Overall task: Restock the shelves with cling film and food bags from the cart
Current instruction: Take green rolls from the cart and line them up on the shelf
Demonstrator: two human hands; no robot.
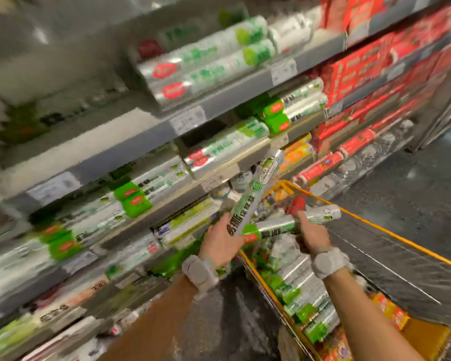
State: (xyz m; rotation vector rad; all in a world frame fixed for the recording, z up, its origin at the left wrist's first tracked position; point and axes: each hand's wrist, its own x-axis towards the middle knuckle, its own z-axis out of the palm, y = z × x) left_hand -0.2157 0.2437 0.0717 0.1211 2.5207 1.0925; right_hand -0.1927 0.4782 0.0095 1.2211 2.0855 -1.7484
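My left hand [219, 242] grips the lower end of a long silver-and-green cling film roll [255, 188], which tilts up and to the right towards the shelves [141, 136]. A second silver roll [313, 217] lies crosswise above the cart [375, 225], and my right hand [311, 234] holds it. Inside the yellow-framed cart are several more silver and green rolls [300, 290] and some orange packs. The picture is blurred by motion.
Grey shelves on the left carry silver rolls with red and green labels and green packs [133, 199]. Red boxes [362, 71] fill the shelves further right. Dark floor [414, 173] runs to the right of the cart. White price tags [188, 119] line the shelf edges.
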